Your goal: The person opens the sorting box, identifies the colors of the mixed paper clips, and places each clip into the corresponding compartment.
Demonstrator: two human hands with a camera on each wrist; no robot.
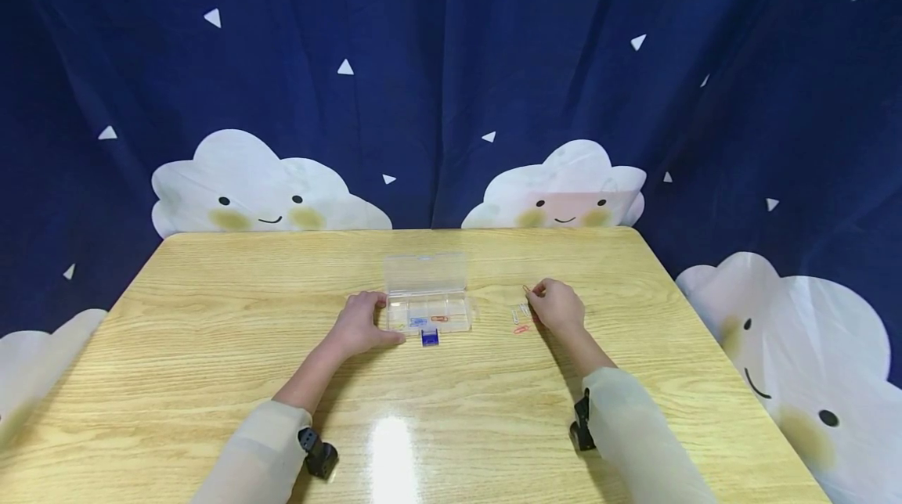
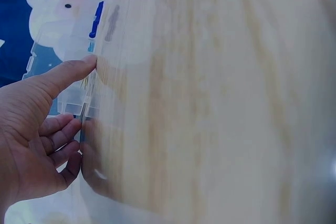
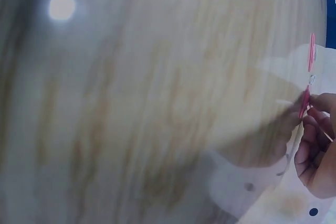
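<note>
A clear plastic compartment box (image 1: 451, 324) stands on the table with its lid (image 1: 426, 274) raised at the back. Blue paper clips (image 1: 419, 322), a red-orange paper clip (image 1: 440, 318) and a bit of yellow lie in its front compartments. My left hand (image 1: 360, 322) grips the box's left end, thumb along the front corner, other fingers bent at the side. To the right of the box, my right hand (image 1: 558, 305) pinches a reddish paper clip (image 3: 305, 102) between thumb and fingertips. Beside that hand lie white paper clips (image 1: 515, 316) and a pink-red paper clip (image 1: 521, 329).
A blue latch (image 1: 430, 338) hangs at the box's front edge. The wood-grain table (image 1: 211, 379) reaches back to a dark blue curtain (image 1: 437, 97) printed with clouds. Black wrist cameras (image 1: 319, 454) sit on both sleeves.
</note>
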